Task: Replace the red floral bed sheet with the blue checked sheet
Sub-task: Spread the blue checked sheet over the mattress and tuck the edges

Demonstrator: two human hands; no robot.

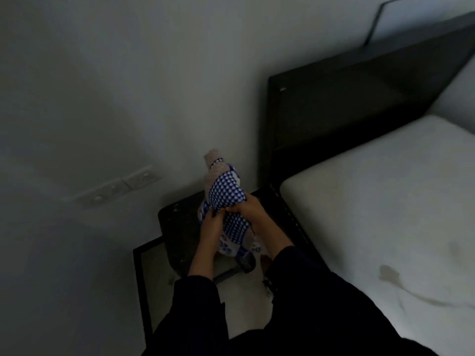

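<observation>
Left hand (211, 228) and right hand (248, 209) are close together, both clamped on the bunched blue checked sheet (226, 192), fingers curled into the cloth, dark sleeves (200, 304) behind. The sheet is a wadded bundle over the dark bedside table (172, 227), toward its right edge by the bed; its top end pokes up in front of the wall (128, 73), can't tell if it touches the tabletop. Right of that is a white uncovered mattress (372, 201) with a dark headboard (347, 98) at its far edge, and switch plates (120, 186) on the wall at left.
</observation>
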